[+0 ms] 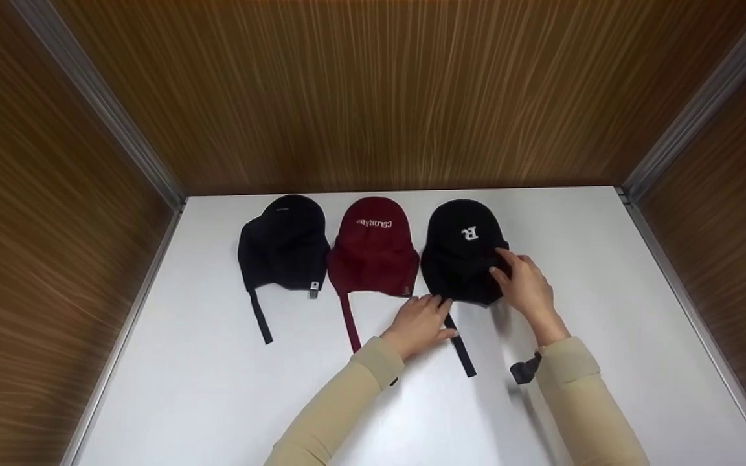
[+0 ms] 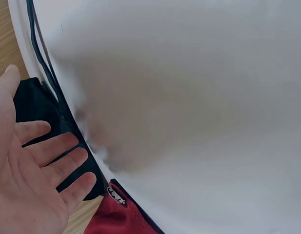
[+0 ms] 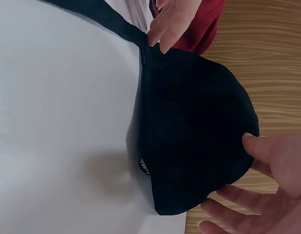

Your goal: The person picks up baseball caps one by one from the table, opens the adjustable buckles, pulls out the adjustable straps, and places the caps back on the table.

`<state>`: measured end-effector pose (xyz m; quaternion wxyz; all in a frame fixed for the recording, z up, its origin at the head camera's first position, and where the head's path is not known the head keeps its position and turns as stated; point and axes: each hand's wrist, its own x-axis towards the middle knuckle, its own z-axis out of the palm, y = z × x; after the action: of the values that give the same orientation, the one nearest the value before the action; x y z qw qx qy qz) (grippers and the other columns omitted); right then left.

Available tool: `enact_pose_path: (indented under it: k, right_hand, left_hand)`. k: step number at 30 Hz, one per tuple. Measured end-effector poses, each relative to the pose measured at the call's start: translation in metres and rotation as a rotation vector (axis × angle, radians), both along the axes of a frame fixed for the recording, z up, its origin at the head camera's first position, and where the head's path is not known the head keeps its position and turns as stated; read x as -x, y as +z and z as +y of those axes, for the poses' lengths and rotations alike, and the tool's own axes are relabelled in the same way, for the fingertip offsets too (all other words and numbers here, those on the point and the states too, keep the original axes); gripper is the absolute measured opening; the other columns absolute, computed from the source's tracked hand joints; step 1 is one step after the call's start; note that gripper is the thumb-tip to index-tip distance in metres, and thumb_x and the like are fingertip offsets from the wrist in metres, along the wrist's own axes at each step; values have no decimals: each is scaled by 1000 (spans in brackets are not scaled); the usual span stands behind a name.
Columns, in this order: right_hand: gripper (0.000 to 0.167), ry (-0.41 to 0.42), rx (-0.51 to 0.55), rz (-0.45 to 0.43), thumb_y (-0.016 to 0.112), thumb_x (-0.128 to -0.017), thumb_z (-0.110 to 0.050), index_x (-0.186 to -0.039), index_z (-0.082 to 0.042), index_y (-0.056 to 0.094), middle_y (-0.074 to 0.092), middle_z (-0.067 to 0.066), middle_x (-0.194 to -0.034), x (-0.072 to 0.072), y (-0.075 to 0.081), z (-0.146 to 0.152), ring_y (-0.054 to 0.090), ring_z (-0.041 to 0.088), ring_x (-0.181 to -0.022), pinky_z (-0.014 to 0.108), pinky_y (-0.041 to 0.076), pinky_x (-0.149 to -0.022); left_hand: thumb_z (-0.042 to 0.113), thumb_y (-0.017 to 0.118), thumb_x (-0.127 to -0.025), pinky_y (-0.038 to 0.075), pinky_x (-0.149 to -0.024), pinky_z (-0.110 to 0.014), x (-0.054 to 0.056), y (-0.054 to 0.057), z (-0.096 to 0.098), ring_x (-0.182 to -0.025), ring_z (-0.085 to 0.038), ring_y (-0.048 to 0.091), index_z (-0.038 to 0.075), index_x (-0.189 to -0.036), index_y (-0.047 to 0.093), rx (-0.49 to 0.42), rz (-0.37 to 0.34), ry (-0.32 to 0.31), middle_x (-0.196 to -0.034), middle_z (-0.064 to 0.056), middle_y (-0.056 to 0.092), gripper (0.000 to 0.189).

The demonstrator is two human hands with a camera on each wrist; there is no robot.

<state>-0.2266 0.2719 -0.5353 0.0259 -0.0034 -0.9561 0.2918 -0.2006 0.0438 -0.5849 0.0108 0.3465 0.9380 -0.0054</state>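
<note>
A black cap with a white letter R lies rightmost of three caps in a row, its loose strap pointing down. On its right side, my right hand pinches the edge between thumb and fingers, as the right wrist view shows. My left hand touches the lower left corner by the strap, fingers fairly straight and spread in the left wrist view. Beside it is a dark red cap with white lettering and a small label. Leftmost lies a dark navy cap.
The caps lie on a white table. Brown wood-grain panels stand behind and at both sides, with metal rails at the corners. The red strap runs down near my left sleeve.
</note>
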Motion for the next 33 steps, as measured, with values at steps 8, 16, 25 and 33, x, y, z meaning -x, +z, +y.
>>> enact_pose_path:
  k: [8,16,25,33]
  right_hand:
    - [47,-6,-28,-14,54,-102,-25,-145,-8,46,49,32,-132,14,5,-1,52,51,-115,65,43,-86]
    - [46,-23,-23,-16,54,-102,-23,-145,-9,46,49,32,-130,24,6,-2,52,51,-114,66,43,-85]
    - [52,39,50,1,61,-98,-23,-145,-6,46,47,34,-132,25,1,3,47,50,-120,64,39,-93]
    - [65,133,56,24,65,-96,-31,-150,-6,38,38,34,-140,9,4,8,41,50,-127,63,33,-101]
  left_hand:
    - [59,44,-98,39,-104,-40,7,-1,5,-129,-24,48,12,-146,47,-13,18,29,-140,-10,53,67]
    - [58,43,-99,41,-102,-43,16,1,9,-126,-24,51,12,-145,48,-13,17,53,-139,-9,54,65]
    - [56,46,-98,43,-99,-45,14,0,5,-122,-23,53,15,-141,52,-6,44,47,-135,-7,57,60]
    - [58,43,-99,39,-102,-48,4,7,-2,-128,-25,49,18,-143,51,-43,39,57,-138,-8,55,61]
